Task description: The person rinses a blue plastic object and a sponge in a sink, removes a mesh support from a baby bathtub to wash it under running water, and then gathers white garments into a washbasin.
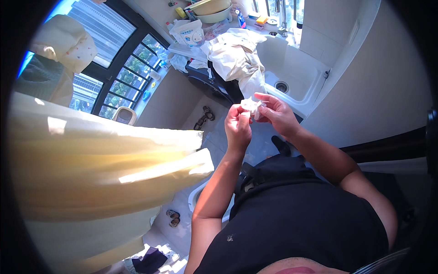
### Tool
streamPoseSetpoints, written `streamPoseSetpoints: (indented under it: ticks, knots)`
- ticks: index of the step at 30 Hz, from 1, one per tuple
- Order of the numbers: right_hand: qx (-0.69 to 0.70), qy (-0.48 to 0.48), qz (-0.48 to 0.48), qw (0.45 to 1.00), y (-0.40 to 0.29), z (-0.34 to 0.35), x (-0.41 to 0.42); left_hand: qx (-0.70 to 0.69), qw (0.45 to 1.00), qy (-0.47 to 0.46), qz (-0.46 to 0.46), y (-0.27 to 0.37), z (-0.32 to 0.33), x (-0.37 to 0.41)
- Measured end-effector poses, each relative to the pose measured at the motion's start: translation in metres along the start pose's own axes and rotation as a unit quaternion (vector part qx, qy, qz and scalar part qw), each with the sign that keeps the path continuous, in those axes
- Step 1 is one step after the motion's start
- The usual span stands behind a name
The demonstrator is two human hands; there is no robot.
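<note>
A small, crumpled white piece [253, 106], thin like cloth or tissue, is pinched between my two hands. My left hand [238, 126] grips its left side between thumb and fingers. On its right side my right hand [277, 114] holds it, with one finger stretched above. Just beyond my hands a white garment [236, 54] is draped over the counter and hangs down beside the white sink [301, 72]. Folds hide the exact shape of the piece in my hands.
Yellow and white cloths [113, 164] hang at the left. Stacked basins [214, 10], a white pouch [188, 32] and an orange sponge [261, 20] are on the counter. A dark front-loading machine [212, 84] stands beneath it. Sandals [204, 117] and a tub [195, 197] are on the floor.
</note>
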State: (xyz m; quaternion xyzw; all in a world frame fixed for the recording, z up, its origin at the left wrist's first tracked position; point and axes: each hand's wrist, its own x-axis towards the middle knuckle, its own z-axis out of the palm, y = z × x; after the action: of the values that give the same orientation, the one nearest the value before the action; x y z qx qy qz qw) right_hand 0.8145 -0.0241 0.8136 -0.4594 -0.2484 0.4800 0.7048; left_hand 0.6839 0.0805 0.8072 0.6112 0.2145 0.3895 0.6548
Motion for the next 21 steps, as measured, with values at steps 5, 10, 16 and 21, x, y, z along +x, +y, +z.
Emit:
streamPoseSetpoints:
  ticks: [5,10,16,21]
  knots:
    - [0.073,0.132,-0.003,0.988,-0.019,-0.040,0.056,-0.132,0.986,0.077,-0.073,-0.020,0.042,0.098]
    - [0.094,0.253,-0.071,0.960,-0.019,-0.046,0.128,-0.383,0.903,0.063,-0.184,-0.050,0.057,0.197]
    - [0.244,0.361,-0.145,0.888,-0.029,-0.063,0.215,-0.429,0.866,0.048,-0.254,-0.086,0.043,0.306]
    - [0.272,0.184,-0.223,0.918,-0.014,-0.121,0.255,-0.347,0.910,-0.045,-0.223,-0.086,0.023,0.363]
